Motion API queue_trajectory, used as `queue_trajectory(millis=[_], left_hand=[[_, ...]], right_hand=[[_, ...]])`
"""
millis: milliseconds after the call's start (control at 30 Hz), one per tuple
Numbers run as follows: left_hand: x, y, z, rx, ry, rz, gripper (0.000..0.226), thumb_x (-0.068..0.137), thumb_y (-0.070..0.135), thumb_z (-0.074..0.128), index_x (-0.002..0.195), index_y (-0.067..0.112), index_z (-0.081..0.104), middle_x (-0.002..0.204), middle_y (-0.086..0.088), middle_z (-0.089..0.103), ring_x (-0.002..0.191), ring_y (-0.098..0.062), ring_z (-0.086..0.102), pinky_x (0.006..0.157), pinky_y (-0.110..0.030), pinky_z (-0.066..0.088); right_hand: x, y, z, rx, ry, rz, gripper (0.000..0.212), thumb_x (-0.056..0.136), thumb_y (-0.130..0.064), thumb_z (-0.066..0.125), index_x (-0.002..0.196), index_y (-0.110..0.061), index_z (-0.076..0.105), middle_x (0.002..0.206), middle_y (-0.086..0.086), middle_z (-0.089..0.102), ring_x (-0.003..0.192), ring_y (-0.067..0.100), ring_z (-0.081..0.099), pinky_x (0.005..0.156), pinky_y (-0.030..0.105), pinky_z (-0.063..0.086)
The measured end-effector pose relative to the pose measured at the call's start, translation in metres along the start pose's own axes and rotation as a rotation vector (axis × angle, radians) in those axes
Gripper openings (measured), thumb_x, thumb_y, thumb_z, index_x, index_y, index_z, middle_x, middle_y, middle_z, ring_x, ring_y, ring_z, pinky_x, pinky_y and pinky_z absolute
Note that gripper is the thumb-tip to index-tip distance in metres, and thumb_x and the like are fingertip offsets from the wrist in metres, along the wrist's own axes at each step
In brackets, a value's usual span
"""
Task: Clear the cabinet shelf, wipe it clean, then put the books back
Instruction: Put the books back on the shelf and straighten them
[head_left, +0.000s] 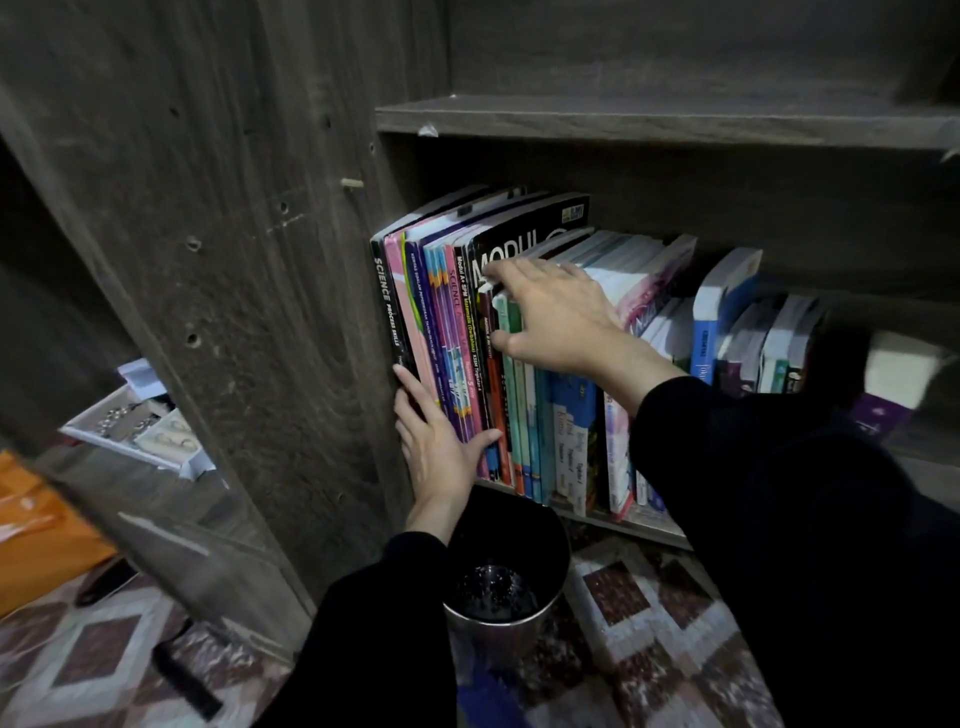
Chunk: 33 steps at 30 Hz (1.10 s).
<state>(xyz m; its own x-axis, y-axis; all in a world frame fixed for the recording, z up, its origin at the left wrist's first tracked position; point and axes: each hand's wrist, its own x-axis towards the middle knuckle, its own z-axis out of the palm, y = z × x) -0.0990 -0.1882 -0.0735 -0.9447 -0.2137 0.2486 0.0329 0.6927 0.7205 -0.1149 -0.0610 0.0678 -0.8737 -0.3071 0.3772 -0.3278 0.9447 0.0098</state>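
A row of upright books (457, 332) fills the low shelf (644, 525) of a dark wooden cabinet, with a black "Science Process Skills" book (385, 306) at the far left and a tall "Modul" book (530, 234) behind. My left hand (434, 441) lies flat against the lower spines of the leftmost books, fingers spread. My right hand (556, 317) reaches over the top of the middle books, its fingers curled over their upper edges and its thumb on a spine. More books (727, 322) lean at the right end.
A round metal bin (498, 582) with a dark inside stands on the patterned floor right below the shelf. The cabinet's side panel (249, 260) rises on the left. A white tray of small items (140, 426) sits in the left compartment. The shelf above (649, 122) holds nothing visible.
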Motion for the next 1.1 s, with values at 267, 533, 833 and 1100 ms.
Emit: queue_trajectory(millis=[267, 533, 833, 1100], left_hand=[[0.005, 0.002, 0.007, 0.171, 0.116, 0.108, 0.123, 0.073, 0.029, 0.080, 0.146, -0.006, -0.012, 0.148, -0.031, 0.016, 0.134, -0.043, 0.024, 0.112, -0.044, 0.019], [0.002, 0.008, 0.005, 0.232, 0.133, 0.037, 0.118, 0.074, 0.024, 0.080, 0.149, -0.003, -0.007, 0.148, -0.028, 0.019, 0.132, -0.043, 0.026, 0.107, -0.048, 0.028], [-0.034, 0.089, -0.029, -0.202, 0.354, 0.372, 0.065, 0.078, 0.006, 0.067, 0.138, 0.004, 0.041, 0.140, -0.023, 0.029, 0.125, -0.031, 0.027, 0.101, -0.020, 0.017], [-0.046, 0.188, 0.009, 0.090, -0.168, 0.648, 0.066, 0.093, 0.036, 0.053, 0.149, 0.016, 0.024, 0.145, -0.010, 0.035, 0.132, -0.029, 0.021, 0.109, -0.042, 0.024]], right_hand=[[0.003, -0.001, 0.001, 0.002, 0.012, -0.001, 0.069, 0.087, -0.040, 0.058, 0.146, -0.023, 0.028, 0.151, -0.001, 0.037, 0.139, 0.018, 0.033, 0.116, 0.043, 0.018], [0.004, -0.001, 0.000, 0.069, -0.020, -0.004, 0.067, 0.086, -0.039, 0.059, 0.145, -0.023, 0.032, 0.150, 0.001, 0.038, 0.138, 0.021, 0.033, 0.116, 0.044, 0.021], [-0.062, 0.035, -0.021, 0.338, 0.727, 0.212, 0.035, 0.082, -0.020, 0.041, 0.105, -0.013, 0.066, 0.105, 0.005, 0.063, 0.106, 0.022, 0.051, 0.087, 0.033, 0.035], [-0.139, 0.124, -0.009, 0.021, 0.187, 0.667, 0.040, 0.093, -0.035, 0.041, 0.128, -0.022, 0.054, 0.144, 0.003, 0.043, 0.140, 0.023, 0.023, 0.111, 0.048, 0.014]])
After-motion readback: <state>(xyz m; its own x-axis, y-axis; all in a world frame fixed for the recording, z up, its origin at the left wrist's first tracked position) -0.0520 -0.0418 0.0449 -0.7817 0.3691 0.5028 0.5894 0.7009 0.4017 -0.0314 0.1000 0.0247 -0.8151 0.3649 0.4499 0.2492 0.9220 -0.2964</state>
